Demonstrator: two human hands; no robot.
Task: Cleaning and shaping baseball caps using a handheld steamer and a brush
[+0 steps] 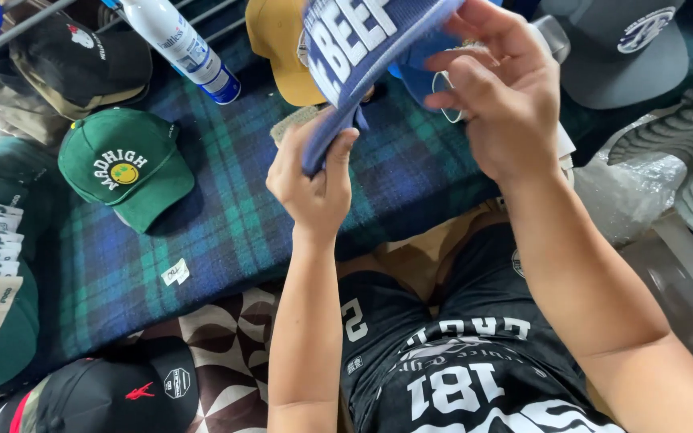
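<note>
I hold a blue knitted cap (354,48) with white lettering up over a plaid blanket (226,216). My left hand (314,180) grips its lower edge from below, thumb up against the fabric. My right hand (495,96) is closed on the cap's right side, fingers curled over it. Part of the cap runs out of the top of the view.
A green cap (126,168) with a yellow emblem lies left on the blanket. A white spray can (182,44) lies at the top left, a mustard cap (278,48) beside it. A grey cap (623,48) sits top right, black caps (114,393) bottom left, clear plastic wrap (627,192) right.
</note>
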